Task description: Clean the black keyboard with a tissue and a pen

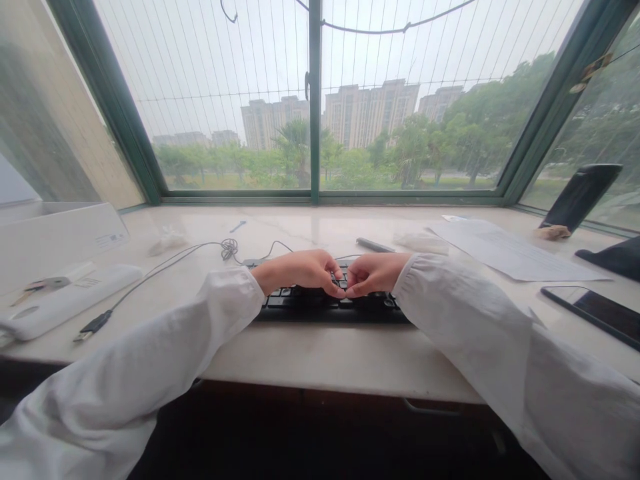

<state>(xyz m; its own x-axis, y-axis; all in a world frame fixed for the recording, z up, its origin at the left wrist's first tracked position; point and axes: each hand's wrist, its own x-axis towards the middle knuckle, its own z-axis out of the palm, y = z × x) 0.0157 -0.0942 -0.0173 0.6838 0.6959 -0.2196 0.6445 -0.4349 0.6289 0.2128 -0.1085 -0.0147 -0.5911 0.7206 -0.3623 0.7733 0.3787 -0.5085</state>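
A black keyboard lies on the pale stone sill in front of me. Both my hands rest over its middle keys, in long white sleeves. My left hand is curled, fingers bent down and pressed together. My right hand is curled the same way, and the fingertips of the two hands meet above the keys. Whether anything is pinched between them is hidden. The keyboard's cable runs off to the left and ends in a loose USB plug.
At the left stand a white box and a long white device. A dark pen and paper sheets lie behind the keyboard. One phone lies flat at right; another leans against the window.
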